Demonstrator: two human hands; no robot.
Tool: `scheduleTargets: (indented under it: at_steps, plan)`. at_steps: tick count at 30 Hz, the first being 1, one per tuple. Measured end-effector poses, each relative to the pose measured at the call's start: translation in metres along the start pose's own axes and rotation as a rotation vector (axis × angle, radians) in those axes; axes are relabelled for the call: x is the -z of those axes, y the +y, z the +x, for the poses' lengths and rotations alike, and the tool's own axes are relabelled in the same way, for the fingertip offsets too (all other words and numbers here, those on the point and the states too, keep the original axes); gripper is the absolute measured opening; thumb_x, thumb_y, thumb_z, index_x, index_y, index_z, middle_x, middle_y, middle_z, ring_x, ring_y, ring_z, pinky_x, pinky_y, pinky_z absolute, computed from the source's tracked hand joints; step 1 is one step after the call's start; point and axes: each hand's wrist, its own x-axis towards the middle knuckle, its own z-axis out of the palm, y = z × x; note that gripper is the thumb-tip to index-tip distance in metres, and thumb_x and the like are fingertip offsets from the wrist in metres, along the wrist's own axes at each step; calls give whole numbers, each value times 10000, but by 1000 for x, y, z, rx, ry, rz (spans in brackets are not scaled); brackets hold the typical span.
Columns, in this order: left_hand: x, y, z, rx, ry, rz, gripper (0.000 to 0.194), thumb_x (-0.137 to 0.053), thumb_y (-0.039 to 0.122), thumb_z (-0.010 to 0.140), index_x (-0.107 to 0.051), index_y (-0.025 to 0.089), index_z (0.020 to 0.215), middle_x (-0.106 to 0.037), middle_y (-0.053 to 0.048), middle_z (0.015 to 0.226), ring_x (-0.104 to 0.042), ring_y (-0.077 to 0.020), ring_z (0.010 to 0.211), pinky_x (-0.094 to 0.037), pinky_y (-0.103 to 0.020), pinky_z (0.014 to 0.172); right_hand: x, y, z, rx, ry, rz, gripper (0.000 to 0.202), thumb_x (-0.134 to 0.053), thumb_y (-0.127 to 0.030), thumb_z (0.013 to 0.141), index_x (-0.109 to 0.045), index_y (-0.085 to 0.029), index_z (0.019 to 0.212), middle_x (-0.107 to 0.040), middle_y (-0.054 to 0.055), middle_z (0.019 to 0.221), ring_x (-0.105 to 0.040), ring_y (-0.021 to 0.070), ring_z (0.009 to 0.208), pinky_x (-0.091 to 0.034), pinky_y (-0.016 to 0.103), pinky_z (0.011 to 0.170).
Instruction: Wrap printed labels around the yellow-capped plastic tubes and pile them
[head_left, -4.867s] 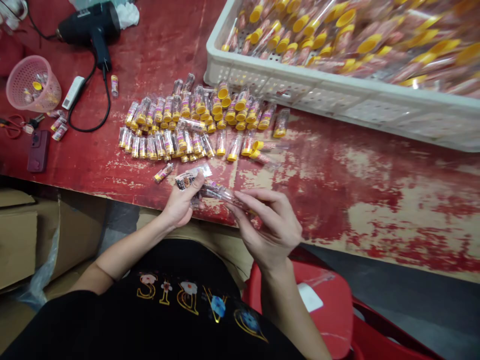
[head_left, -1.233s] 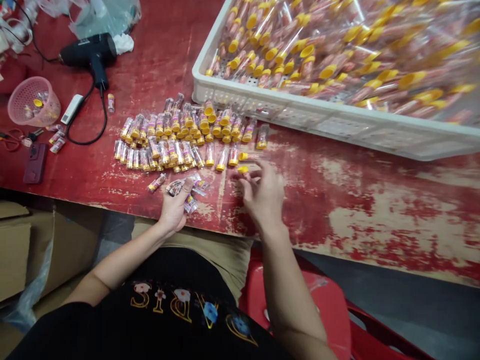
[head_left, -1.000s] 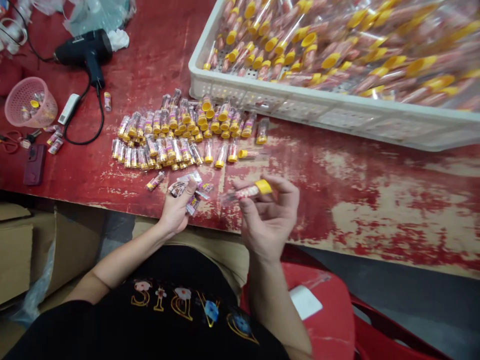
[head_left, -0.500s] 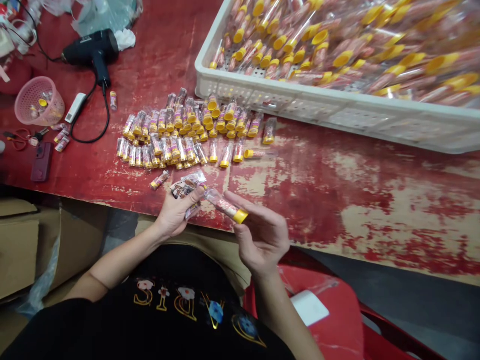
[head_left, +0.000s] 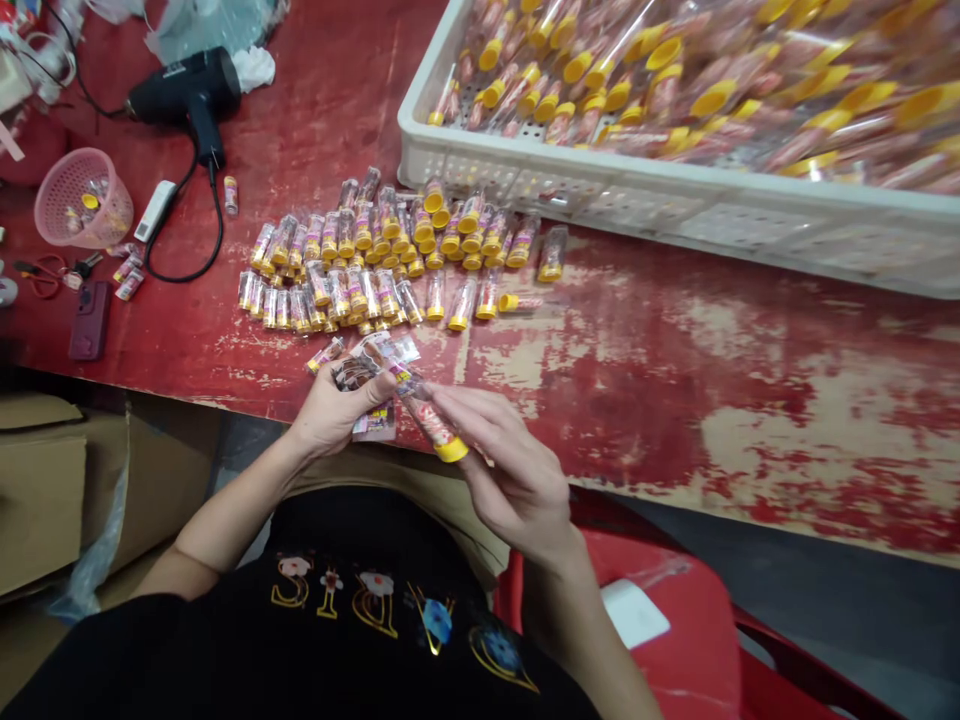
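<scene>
At the near edge of the bench (head_left: 675, 340), the right hand (head_left: 510, 470) pinches a clear tube with a yellow cap (head_left: 431, 420), cap end toward the person. The left hand (head_left: 330, 405) is closed on a sheaf of small printed labels (head_left: 371, 365), thumb meeting the tube's far end. Judged from the layout, many pieces are finished: rows of labelled tubes (head_left: 390, 255) lie mid-bench beside the white crate (head_left: 660, 195), which holds a large stock of tubes awaiting handling. The bench is worn red-painted board. Toward its far left corner lie a black heat gun (head_left: 187, 90), a pink basket (head_left: 82, 195), and a dark phone (head_left: 88, 320). Cardboard boxes (head_left: 45, 490) stand below.
</scene>
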Motion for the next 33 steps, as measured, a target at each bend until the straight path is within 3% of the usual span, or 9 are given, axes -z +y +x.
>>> scheduleTargets:
  at_steps: [3,6,11,15,20,24,27,33]
  plan:
    - [0,2,-1,-7,-32,-3,540,-916,518,467,-681,155,791,-707,-31,770,-641,-131,727,-522,-277,779,-1,-1,1,-26,30,-4,691,-530,-14,868,-430,-272,1501,-556,103,1449,-533,273,1344,-488,490,1090]
    - [-1,1,-2,1,-27,-11,498,-897,521,527,-697,150,792,-706,-42,772,-651,-150,756,-517,-301,821,-5,-1,1,14,-22,-12,719,-472,10,876,-365,-257,1536,-502,109,1510,-483,274,1400,-444,510,1135]
    - [-2,0,-4,3,-1,-14,498,-892,531,521,-712,139,770,-714,-49,773,-642,-141,725,-522,-296,799,-12,-1,2,-26,58,-78,653,-491,5,881,-486,-286,1464,-610,92,1393,-571,252,1292,-487,488,1075]
    - [-6,-8,-8,17,-5,-8,499,-894,521,527,-733,134,799,-720,-52,775,-630,-132,678,-527,-286,733,-23,-1,5,-54,127,-44,649,-516,-8,883,-486,-300,1462,-581,91,1435,-548,266,1335,-466,523,1105]
    - [-13,-15,-13,-32,55,-28,466,-851,554,596,-687,135,715,-659,-18,676,-575,-108,623,-497,-257,656,-36,-2,9,-152,394,75,475,-575,-23,875,-698,-322,1222,-736,40,1153,-686,220,1091,-551,468,990]
    - [-13,-16,-18,-27,89,7,462,-855,551,591,-685,137,708,-638,-4,670,-537,-90,614,-467,-237,634,-42,-5,10,-228,551,76,422,-656,-22,833,-751,-328,1107,-721,25,1007,-686,158,919,-578,325,776]
    - [-13,-18,-20,-36,105,14,472,-854,565,581,-680,140,691,-628,3,659,-530,-84,614,-460,-233,642,-43,-6,11,-213,604,72,416,-692,-8,804,-766,-328,1060,-712,7,902,-671,127,829,-550,272,689]
    - [-14,-18,-21,3,120,-22,515,-872,574,531,-704,145,762,-680,-15,703,-582,-111,643,-484,-268,696,-45,-5,14,-180,636,42,375,-714,-23,791,-776,-317,1014,-727,0,857,-674,131,795,-550,287,679]
